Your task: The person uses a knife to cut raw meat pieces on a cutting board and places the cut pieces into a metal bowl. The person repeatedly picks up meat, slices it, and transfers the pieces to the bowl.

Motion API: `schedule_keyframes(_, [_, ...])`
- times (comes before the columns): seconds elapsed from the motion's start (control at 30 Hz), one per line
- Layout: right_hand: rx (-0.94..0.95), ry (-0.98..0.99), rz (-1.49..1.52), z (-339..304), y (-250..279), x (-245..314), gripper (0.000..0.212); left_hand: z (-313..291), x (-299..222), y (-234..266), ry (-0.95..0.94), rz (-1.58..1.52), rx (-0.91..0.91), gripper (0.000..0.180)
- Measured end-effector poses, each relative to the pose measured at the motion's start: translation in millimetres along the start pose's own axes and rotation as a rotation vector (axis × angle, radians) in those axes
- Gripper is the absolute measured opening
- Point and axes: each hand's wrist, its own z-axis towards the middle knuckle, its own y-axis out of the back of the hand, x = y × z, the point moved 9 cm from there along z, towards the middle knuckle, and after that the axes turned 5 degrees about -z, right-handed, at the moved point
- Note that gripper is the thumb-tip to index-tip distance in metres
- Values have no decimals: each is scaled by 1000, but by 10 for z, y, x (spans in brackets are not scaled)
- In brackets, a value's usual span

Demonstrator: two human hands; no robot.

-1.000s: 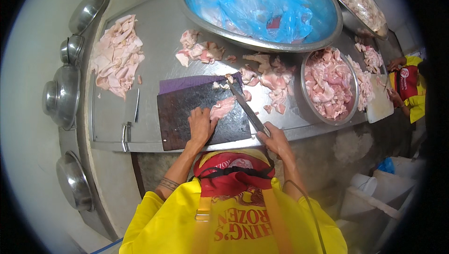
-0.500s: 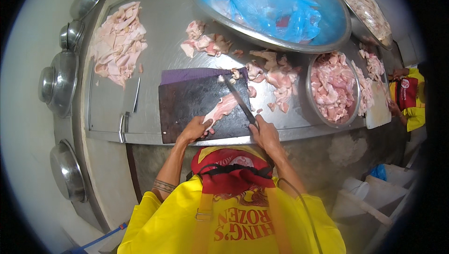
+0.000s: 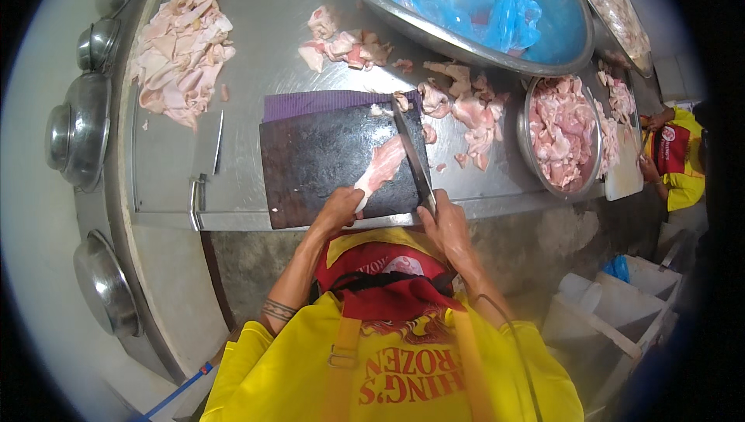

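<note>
A strip of pale pink raw meat point(image 3: 382, 166) lies slantwise on the dark cutting board point(image 3: 310, 170). My left hand point(image 3: 340, 210) is closed on its near end. In my right hand point(image 3: 445, 224) is the handle of a long knife point(image 3: 412, 148), its blade running up the board's right side, beside the meat's far end. Small trimmings point(image 3: 401, 102) sit at the blade tip. Purple ribbed matting point(image 3: 310, 105) sticks out beneath the board's far edge. Several larger meat scraps point(image 3: 475, 115) lie right of the board.
Flat pale skin pieces point(image 3: 186, 49) are heaped at the left, near a second blade point(image 3: 208, 142). Beyond the board lie more scraps point(image 3: 347, 47). A big steel basin point(image 3: 466, 41) holds blue plastic; a steel bowl point(image 3: 530, 142) holds meat. A co-worker point(image 3: 677, 150) stands far right by a white board point(image 3: 623, 170).
The knife has turned more upright, its tip higher among the trimmings. My left hand and the meat strip have shifted slightly right. The whole view has tilted a little.
</note>
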Motion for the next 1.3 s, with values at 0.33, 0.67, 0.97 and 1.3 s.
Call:
schedule_keyframes(0.33, [190,-250,-23,-413,-376,-191,62,33,29,-24,51,-109,144,27])
schedule_keyframes(0.67, [221,-328,89,-390,-1140,-68,72,-21,6,-18,27,-35,83,26])
schedule_keyframes(0.97, [102,-404,-32,-819,-975,-103,72,-58,59,-68,24,118,76,28])
schedule_keyframes(1.3, [28,-295,-68,-463,-883,91,78,-315,102,33,-86,332,-89,29])
